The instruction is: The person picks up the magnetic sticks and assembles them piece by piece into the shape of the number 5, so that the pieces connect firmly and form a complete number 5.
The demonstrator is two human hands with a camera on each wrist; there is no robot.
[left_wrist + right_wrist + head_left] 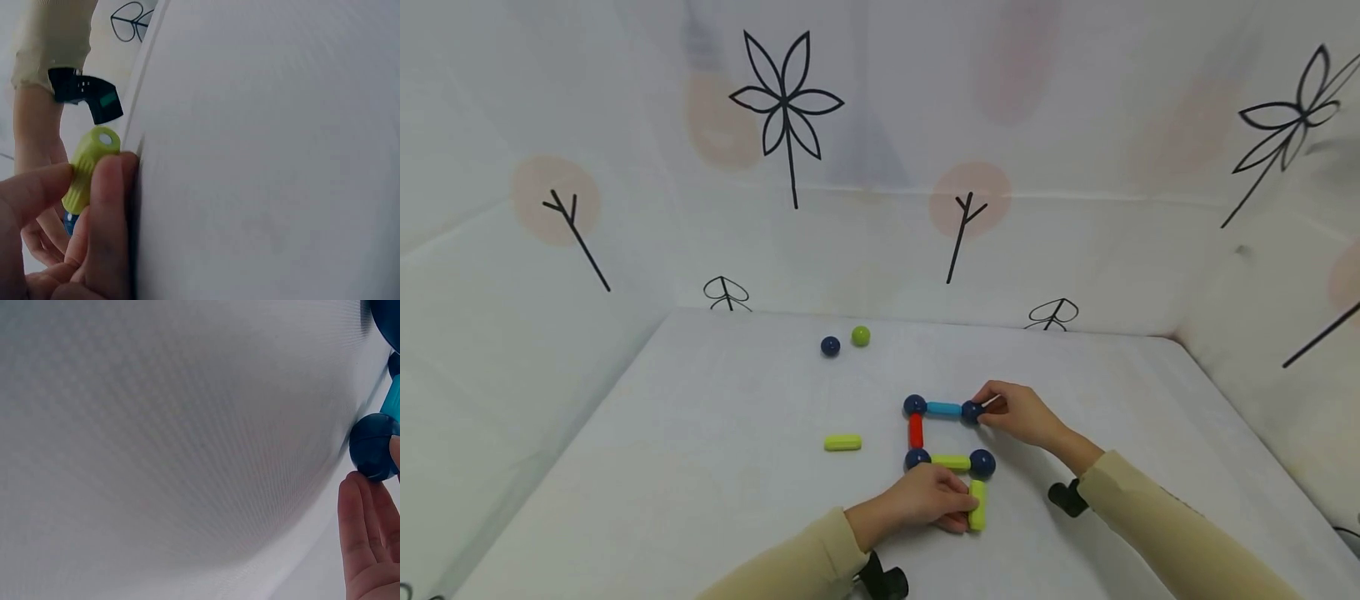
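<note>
My left hand [925, 498] pinches a yellow-green magnetic rod [977, 505] between thumb and fingers, just below a dark blue ball [982, 463]. In the left wrist view the rod [84, 178] shows a metal disc on its end. My right hand [1018, 414] pinches another dark blue ball [972, 412], with fingertips on it in the right wrist view too. That ball sits at the end of a light blue rod [943, 409]. From the corner ball [914, 405] a red rod [916, 431] runs down to a ball [917, 459] with a second yellow-green rod [951, 462].
A loose yellow-green rod [842, 442] lies left of the joined pieces. Farther back on the white table [700, 467] are a dark blue ball [831, 347] and a green ball [861, 336]. A cloth wall with drawn flowers stands behind.
</note>
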